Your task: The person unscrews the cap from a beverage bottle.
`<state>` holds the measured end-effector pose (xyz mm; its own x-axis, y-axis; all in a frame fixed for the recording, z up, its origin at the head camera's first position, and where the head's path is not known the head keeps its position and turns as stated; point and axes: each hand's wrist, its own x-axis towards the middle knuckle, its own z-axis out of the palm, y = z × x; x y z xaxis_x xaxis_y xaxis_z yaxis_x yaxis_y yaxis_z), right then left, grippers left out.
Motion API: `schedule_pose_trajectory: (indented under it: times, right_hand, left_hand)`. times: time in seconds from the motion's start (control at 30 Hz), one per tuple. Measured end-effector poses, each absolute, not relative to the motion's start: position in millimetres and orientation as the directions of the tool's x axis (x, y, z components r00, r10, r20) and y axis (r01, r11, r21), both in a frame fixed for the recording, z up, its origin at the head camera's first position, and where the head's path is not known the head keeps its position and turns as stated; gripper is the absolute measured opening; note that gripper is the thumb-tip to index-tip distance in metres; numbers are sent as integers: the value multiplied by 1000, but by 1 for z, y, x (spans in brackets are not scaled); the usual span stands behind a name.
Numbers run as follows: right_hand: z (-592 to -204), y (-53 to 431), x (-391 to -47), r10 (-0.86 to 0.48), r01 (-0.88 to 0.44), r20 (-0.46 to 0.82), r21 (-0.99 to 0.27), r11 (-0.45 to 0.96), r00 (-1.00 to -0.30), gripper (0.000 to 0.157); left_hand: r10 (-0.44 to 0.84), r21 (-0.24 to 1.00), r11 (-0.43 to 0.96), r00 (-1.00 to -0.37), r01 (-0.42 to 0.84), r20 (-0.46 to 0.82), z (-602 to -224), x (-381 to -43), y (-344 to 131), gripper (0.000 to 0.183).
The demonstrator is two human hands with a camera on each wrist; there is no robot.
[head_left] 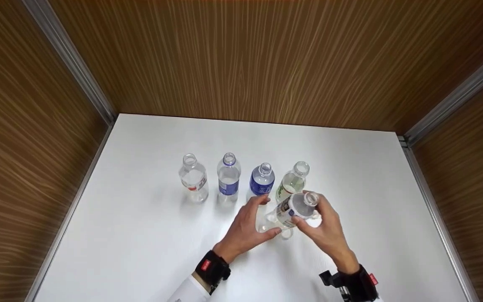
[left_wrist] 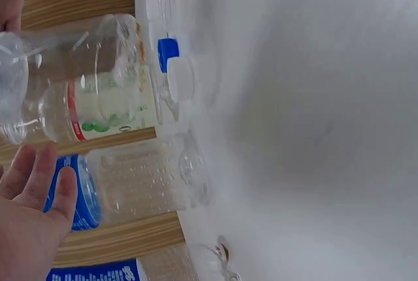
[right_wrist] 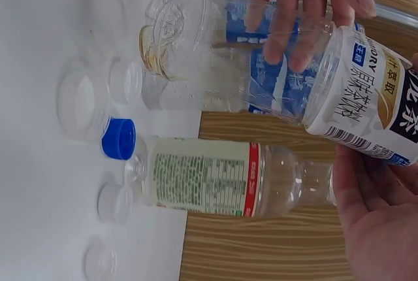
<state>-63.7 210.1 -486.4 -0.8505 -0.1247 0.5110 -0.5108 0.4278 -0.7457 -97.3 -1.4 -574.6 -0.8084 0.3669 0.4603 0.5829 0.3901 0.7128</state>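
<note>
My right hand (head_left: 328, 230) holds an uncapped clear plastic bottle (head_left: 286, 212) near its shoulder, thumb on one side and fingers on the other. The bottle is tilted, its mouth to the upper right and its base toward my left hand (head_left: 243, 228). A white label with dark and gold print shows in the right wrist view on this tea bottle (right_wrist: 366, 91). My left hand's fingers and thumb are spread apart around the lower end. Just behind stands a bottle with a pale green label (head_left: 292, 185), partly covered by the held one.
Left of it stand a blue-labelled bottle (head_left: 262, 181), another with a blue label (head_left: 228, 180) and one with a red-and-white label (head_left: 194, 179), all uncapped. A blue cap (right_wrist: 119, 138) and several white caps (right_wrist: 115, 202) lie on the white table (head_left: 141, 235). Wood-grain panels (head_left: 241, 63) enclose it.
</note>
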Motion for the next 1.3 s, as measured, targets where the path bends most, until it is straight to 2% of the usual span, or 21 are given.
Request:
schedule_pose_trajectory:
  times: [0.27,0.6,0.83,1.3]
  right_hand:
    - [-478,244,-61,-36,-481,527,-745,461,-849,61]
    - [-470,269,-71,86,-437,575,-704,560,-814,59]
    - [-503,295,-103,152,-341,526,-718,607,-837,65]
    - [-531,297,-137,163,-242,416,-758,606,-894,65]
  left_hand:
    - [354,708,411,-816,574,456,-581,-98,-20,77]
    - [320,733,458,-862,503,392,-583,-98,-43,77]
    - [316,731,466,-865,499,389,-585,-97,-46,75]
    - [308,734,467,-868,494,388,-589,-96,-51,72]
